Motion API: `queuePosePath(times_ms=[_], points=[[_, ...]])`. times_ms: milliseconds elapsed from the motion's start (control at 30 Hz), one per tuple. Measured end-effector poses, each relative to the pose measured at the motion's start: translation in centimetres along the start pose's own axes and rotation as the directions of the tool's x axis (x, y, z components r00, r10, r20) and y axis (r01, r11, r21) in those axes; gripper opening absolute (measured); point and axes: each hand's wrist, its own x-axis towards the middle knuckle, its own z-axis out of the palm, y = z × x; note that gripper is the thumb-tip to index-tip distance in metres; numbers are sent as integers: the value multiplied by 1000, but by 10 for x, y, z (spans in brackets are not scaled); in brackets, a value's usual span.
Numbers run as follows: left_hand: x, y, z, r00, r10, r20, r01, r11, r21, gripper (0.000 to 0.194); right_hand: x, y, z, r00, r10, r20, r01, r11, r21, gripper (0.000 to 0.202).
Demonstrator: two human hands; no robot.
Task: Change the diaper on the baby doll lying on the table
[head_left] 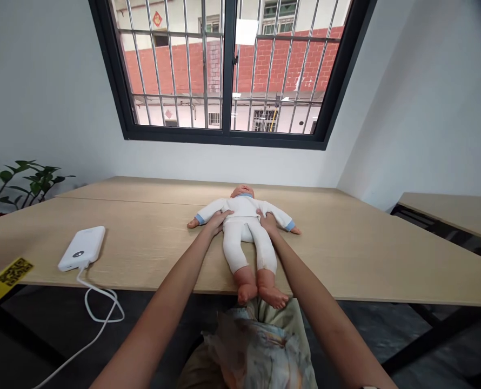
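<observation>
A baby doll (242, 208) in a white top and white pants with blue cuffs lies on its back on the wooden table (143, 243), head toward the window and bare feet over the front edge. My left hand (218, 220) holds the doll's waist on the left side, and my right hand (268, 222) holds it on the right. The fingers of both hands are partly hidden at the doll's top. Across my lap lies a crumpled plastic bag (256, 351).
A white power bank (82, 248) with a white cable (102, 321) hanging off the edge lies at the left. A yellow tag (5, 283) and a plant (21, 183) are at the far left. Behind the table is a barred window (224, 138). Another table (455, 210) stands at the right.
</observation>
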Motion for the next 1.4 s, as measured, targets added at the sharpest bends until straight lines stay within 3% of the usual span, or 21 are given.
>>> queuePosePath(times_ms=[200,333,433,567,733,933,1167,1400], points=[[5,-9,-11,999,-29,-34,27,998,-56,52,-4,27,-16,1000,24,18,-24,999,-22,46],[17,-27,-37,1000,-5,-14,5,999,-34,44,-10,37,-28,998,-22,60,12,985,173,45],[22,-36,-55,1000,0,31,2,997,-75,41,-14,35,-34,985,-62,162,3,942,337,40],[20,-37,-66,986,42,159,-26,994,-106,48,-18,30,-39,951,-100,292,-6,940,341,41],[19,-37,-68,973,73,217,-70,997,-18,58,-17,34,-38,937,-128,326,11,941,339,45],[24,-42,-64,981,143,135,-162,977,139,48,-9,46,-32,938,-169,303,53,932,359,42],[21,-38,-52,976,210,57,-217,964,151,41,-5,56,-26,950,-209,232,120,930,347,42],[24,-43,-46,966,257,-21,-246,943,226,37,-7,51,-27,959,-150,242,61,938,341,40]])
